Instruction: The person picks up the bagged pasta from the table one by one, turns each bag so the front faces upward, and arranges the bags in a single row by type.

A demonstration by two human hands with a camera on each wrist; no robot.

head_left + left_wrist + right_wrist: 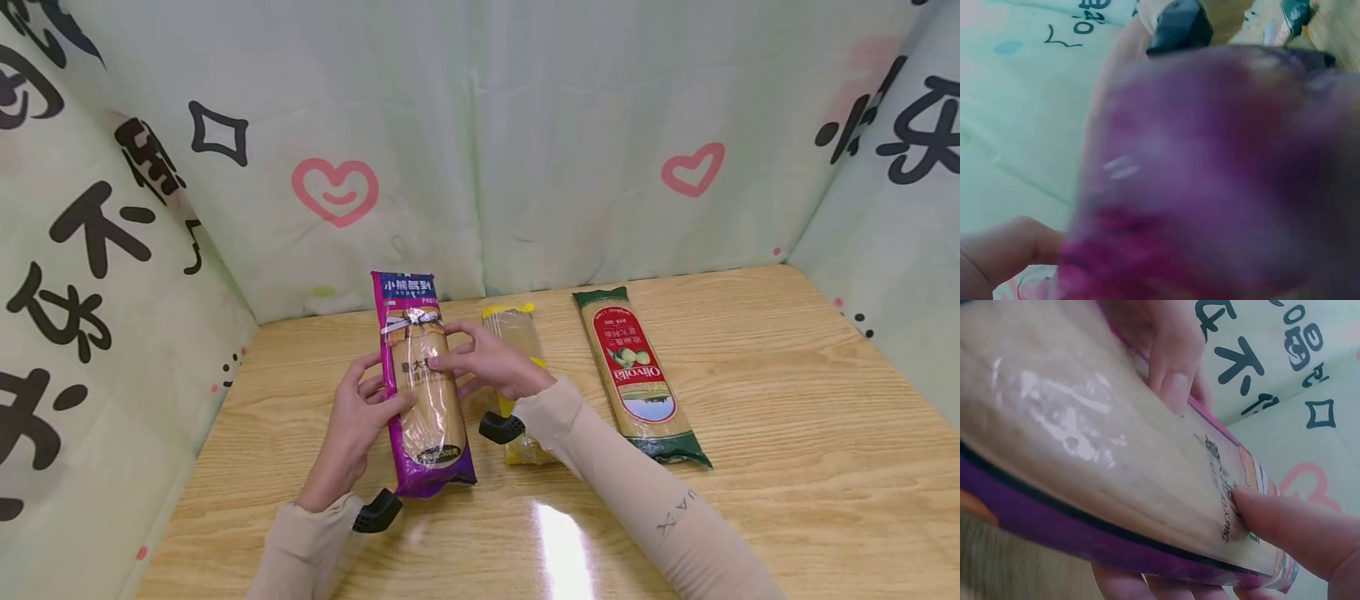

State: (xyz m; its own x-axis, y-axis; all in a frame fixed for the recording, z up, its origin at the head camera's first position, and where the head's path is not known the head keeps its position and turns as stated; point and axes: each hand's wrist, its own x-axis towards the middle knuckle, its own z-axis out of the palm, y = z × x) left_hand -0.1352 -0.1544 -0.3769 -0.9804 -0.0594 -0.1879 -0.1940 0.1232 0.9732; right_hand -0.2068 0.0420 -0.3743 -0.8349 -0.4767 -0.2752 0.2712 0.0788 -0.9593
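Observation:
A purple-and-pink bag of spaghetti with a clear window is held up between both hands, its top leaning away toward the curtain. My left hand grips its left edge, thumb over the front. On the right edge my right hand holds it, thumb on the printed window and fingers behind, as the right wrist view shows with the spaghetti bag filling much of it. In the left wrist view the purple bag is blurred and very close.
A yellow-ended pasta packet lies on the wooden table, partly behind my right hand. Farther right lies a green-ended spaghetti bag with a red label. Printed curtains stand around the back and sides. Black wrist cameras hang below both wrists.

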